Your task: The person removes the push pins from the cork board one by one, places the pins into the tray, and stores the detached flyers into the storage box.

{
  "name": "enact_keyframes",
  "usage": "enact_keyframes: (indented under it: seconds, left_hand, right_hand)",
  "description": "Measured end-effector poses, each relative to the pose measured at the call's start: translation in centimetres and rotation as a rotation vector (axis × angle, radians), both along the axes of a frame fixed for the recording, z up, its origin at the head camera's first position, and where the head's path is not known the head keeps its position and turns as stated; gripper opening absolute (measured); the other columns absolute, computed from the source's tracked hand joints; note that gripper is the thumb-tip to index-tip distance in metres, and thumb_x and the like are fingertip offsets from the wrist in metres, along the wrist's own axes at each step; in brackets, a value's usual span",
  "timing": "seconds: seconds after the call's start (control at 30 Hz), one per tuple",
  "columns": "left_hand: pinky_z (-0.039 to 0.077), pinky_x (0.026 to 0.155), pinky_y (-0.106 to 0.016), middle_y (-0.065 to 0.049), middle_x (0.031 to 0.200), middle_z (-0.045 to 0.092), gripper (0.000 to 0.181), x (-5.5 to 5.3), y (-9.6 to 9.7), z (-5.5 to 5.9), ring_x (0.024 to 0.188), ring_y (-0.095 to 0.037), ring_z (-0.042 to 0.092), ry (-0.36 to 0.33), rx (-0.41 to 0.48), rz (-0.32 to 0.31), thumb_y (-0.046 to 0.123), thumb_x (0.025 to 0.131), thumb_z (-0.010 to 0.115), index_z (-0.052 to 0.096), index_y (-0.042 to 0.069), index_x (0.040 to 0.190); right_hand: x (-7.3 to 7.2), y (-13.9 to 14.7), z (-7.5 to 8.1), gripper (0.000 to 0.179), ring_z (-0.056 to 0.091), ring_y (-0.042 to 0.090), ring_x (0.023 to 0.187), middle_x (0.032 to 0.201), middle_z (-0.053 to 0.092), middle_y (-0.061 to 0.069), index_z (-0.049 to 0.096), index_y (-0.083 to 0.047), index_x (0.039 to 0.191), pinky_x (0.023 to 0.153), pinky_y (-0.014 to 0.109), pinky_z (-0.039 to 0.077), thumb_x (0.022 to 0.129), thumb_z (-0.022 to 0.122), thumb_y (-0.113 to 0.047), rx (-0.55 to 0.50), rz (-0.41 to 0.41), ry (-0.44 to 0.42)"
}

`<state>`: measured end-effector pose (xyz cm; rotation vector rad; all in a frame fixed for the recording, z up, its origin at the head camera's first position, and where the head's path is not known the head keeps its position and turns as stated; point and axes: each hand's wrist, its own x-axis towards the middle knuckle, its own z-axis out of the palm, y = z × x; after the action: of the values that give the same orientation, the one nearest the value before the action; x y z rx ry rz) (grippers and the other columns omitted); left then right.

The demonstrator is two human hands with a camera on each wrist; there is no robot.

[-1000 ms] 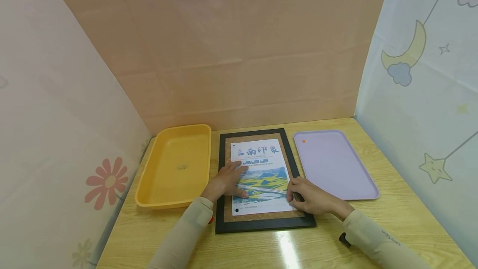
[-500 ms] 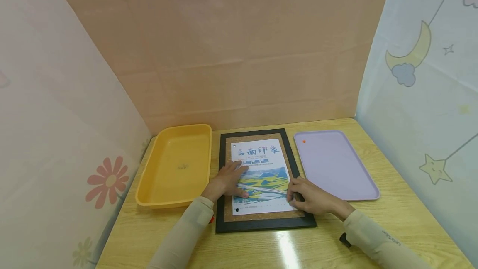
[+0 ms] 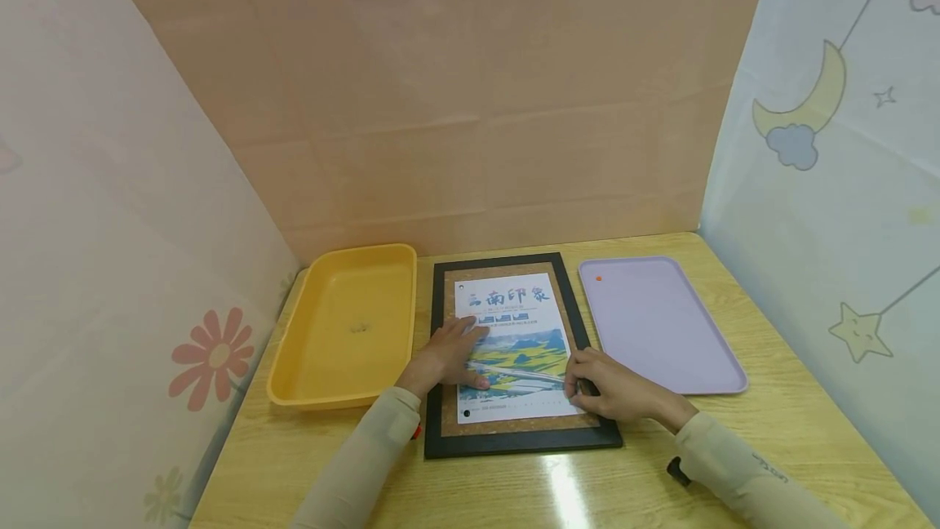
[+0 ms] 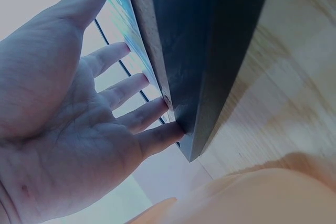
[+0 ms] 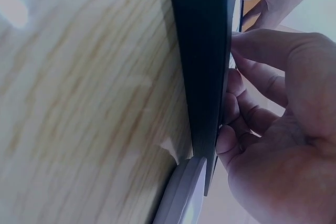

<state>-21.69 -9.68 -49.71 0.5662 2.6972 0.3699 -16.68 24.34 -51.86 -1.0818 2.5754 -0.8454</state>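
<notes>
A printed poster [image 3: 523, 349] with a landscape and large characters lies on a black-framed cork board [image 3: 514, 441]. My left hand [image 3: 450, 353] rests with spread fingers on the poster's left side. In the left wrist view, that palm [image 4: 79, 140] shows beside the frame, the little finger reaching its edge. Curled at the poster's lower right corner, my right hand [image 3: 609, 386] pinches there with thumb and forefinger; whatever lies between the tips is hidden. Its other fingers [image 5: 227, 140] bend down by the frame's side. A black round pin [image 3: 466, 413] marks the lower left corner, a pale one [image 3: 461, 287] the upper left.
A yellow tray [image 3: 286, 386] stands left of the board. On the right lies a lilac tray [image 3: 661, 325] bearing a small orange dot-like piece [image 3: 598, 278]. A bit of something red [image 3: 416, 432] peeks out beside the left sleeve. Fabric walls enclose the wooden table [image 3: 507, 488].
</notes>
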Motion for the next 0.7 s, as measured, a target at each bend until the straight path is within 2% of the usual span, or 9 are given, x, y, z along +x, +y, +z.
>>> enact_keyframes:
  seconds: [0.7]
  left_hand:
    - [0.024,0.143,-0.065,-0.014,0.187,0.032,0.1,-0.11,-0.14,-0.4,0.175,-0.047,0.023,0.006,0.014,-0.008,0.05,0.09,0.095,0.047,0.019,0.172]
  right_hand:
    - [-0.09,0.06,-0.25,0.017,0.049,0.006,0.102,0.109,0.062,-0.009,0.072,-0.026,0.098,0.085,0.03,0.047,0.108,0.078,-0.014,0.001,0.006,0.014]
